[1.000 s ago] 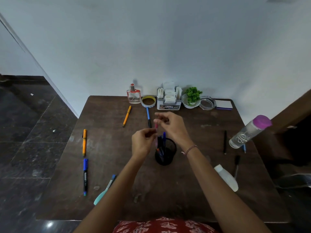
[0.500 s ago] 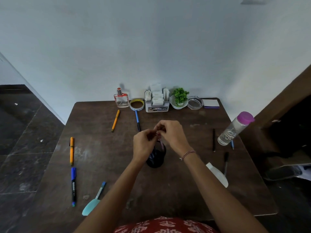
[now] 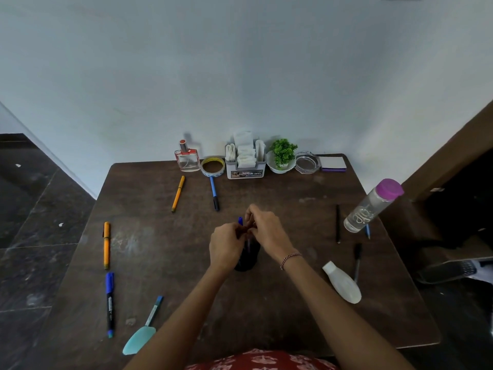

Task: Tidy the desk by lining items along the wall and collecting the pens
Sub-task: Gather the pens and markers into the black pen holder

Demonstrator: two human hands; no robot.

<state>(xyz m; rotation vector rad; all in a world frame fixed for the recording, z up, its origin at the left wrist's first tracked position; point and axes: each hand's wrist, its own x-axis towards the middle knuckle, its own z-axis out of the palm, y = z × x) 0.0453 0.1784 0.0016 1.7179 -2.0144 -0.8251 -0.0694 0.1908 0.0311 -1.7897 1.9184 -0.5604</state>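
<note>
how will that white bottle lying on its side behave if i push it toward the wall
The white bottle lies on its side with a rounded body, so it will probably roll rather than slide. It narrows toward the cap, so it may curve off course. It is opaque, so its weight is hard to judge.

Left hand point(image 3: 225, 245), right hand point(image 3: 268, 232) meeting over black pen cup point(image 3: 246, 259), blue pen point(image 3: 240, 220) behind
</note>
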